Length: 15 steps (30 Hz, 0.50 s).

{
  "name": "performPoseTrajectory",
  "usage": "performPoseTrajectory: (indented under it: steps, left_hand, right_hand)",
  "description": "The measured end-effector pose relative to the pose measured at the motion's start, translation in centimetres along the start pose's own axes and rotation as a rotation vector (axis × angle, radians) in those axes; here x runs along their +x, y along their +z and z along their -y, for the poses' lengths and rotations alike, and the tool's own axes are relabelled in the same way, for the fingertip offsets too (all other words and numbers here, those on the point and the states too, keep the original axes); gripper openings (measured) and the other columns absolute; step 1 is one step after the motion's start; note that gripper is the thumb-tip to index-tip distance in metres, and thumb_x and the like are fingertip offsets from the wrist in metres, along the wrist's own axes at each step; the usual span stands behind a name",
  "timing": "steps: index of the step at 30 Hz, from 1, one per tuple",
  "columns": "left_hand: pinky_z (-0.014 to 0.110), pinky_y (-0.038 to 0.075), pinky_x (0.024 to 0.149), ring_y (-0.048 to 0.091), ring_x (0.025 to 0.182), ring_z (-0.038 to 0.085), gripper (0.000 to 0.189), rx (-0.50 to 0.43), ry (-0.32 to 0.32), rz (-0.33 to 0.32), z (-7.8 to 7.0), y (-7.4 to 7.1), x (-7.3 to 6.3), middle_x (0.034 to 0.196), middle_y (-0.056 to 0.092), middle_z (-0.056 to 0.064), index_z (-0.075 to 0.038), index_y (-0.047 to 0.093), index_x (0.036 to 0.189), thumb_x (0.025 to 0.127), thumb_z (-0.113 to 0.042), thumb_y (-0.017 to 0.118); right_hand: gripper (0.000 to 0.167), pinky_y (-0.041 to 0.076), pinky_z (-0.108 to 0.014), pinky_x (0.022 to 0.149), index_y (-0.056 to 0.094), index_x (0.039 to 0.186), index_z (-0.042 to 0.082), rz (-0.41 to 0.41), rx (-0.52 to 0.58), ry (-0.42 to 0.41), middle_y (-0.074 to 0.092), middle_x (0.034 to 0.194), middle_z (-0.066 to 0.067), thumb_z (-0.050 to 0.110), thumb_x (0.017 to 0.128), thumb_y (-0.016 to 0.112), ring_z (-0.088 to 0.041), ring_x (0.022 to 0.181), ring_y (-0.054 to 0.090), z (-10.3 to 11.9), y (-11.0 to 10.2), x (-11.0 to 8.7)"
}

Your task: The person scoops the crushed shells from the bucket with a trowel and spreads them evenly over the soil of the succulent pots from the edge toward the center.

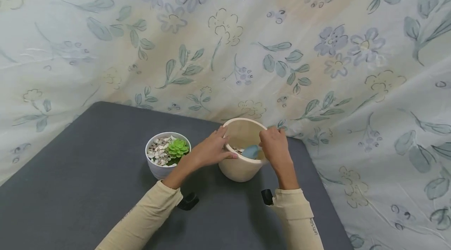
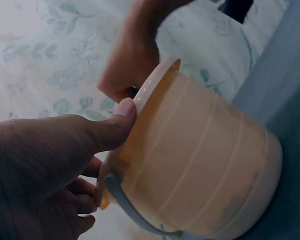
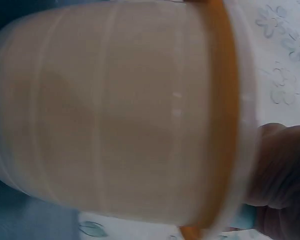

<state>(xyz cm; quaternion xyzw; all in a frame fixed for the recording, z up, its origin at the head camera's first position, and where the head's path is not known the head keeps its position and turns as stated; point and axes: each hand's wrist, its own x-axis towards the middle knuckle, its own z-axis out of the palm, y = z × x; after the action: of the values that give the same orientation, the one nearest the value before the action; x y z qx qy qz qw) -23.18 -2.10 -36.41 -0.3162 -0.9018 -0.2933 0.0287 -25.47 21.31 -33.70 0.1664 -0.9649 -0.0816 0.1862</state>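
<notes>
A cream bucket (image 1: 240,171) with a grey-blue handle (image 2: 135,215) stands on the dark table, its mouth tipped slightly toward the camera. My left hand (image 1: 211,148) grips the bucket's rim at the left, the thumb (image 2: 124,107) pressed on the edge. Inside lies a blue scoop (image 1: 251,152), its blade low in the bucket beside some pebbles (image 1: 239,150). At the right rim, my right hand (image 1: 276,146) holds the scoop by its upper end, mostly hidden by the fingers. The right wrist view shows the bucket's side (image 3: 115,115) in front of that hand (image 3: 282,175).
Left of the bucket, a white pot (image 1: 160,172) holds pale pebbles (image 1: 160,151) and a green succulent (image 1: 177,147). A floral cloth (image 1: 225,66) hangs behind the dark table (image 1: 88,163), close to the bucket's back.
</notes>
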Motion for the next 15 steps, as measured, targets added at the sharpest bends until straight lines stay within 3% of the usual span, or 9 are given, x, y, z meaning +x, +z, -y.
performPoseTrajectory:
  steps: [1, 5, 8, 12, 15]
  left_hand:
    - [0.062, 0.035, 0.124, 0.028, 0.157, 0.051, 0.045, -0.001, 0.002, -0.003, 0.0, 0.1, 0.0, 0.17, 0.026, 0.029, -0.002, 0.071, 0.111, 0.098, -0.045, 0.073]
    - [0.063, 0.037, 0.122, 0.027, 0.158, 0.049, 0.059, -0.013, -0.004, 0.006, 0.1, 0.0, -0.3, 0.172, 0.023, 0.026, 0.001, 0.068, 0.134, 0.098, -0.046, 0.072]
    - [0.064, 0.036, 0.123, 0.025, 0.159, 0.048, 0.073, -0.022, -0.02, 0.028, 0.2, 0.0, -0.5, 0.173, 0.019, 0.025, -0.001, 0.052, 0.153, 0.099, -0.046, 0.07]
    - [0.064, 0.037, 0.122, 0.026, 0.158, 0.049, 0.074, -0.019, -0.017, 0.048, 0.3, 0.0, -0.5, 0.173, 0.017, 0.027, 0.0, 0.049, 0.154, 0.1, -0.045, 0.069]
    - [0.064, 0.035, 0.123, 0.022, 0.16, 0.048, 0.074, -0.021, -0.001, 0.053, 0.5, -0.1, -0.5, 0.172, 0.016, 0.029, 0.002, 0.047, 0.155, 0.1, -0.043, 0.07]
  right_hand:
    - [0.023, 0.046, -0.046, 0.068, 0.071, 0.066, 0.01, 0.008, 0.013, -0.005, 0.071, 0.069, -0.009, 0.01, 0.079, 0.09, -0.033, 0.072, 0.066, 0.0, 0.3, 0.0]
    - [0.033, 0.048, -0.05, 0.071, 0.065, 0.057, 0.013, 0.045, 0.085, 0.021, 0.07, 0.066, -0.007, 0.008, 0.081, 0.088, -0.033, 0.069, 0.065, 0.5, 1.1, 0.4]
    - [0.025, 0.053, -0.059, 0.079, 0.071, 0.062, 0.011, 0.047, 0.144, 0.063, 0.075, 0.072, -0.008, 0.007, 0.081, 0.087, -0.036, 0.072, 0.069, 1.2, 1.6, 0.6]
    - [0.017, 0.054, -0.069, 0.085, 0.076, 0.071, 0.008, 0.034, 0.213, 0.155, 0.079, 0.081, -0.011, 0.007, 0.085, 0.084, -0.041, 0.08, 0.073, 1.9, 1.7, 0.7]
    - [0.011, 0.056, -0.064, 0.084, 0.08, 0.079, 0.008, 0.011, 0.274, 0.252, 0.081, 0.087, -0.012, 0.01, 0.089, 0.081, -0.039, 0.084, 0.074, 2.2, 1.1, 0.7]
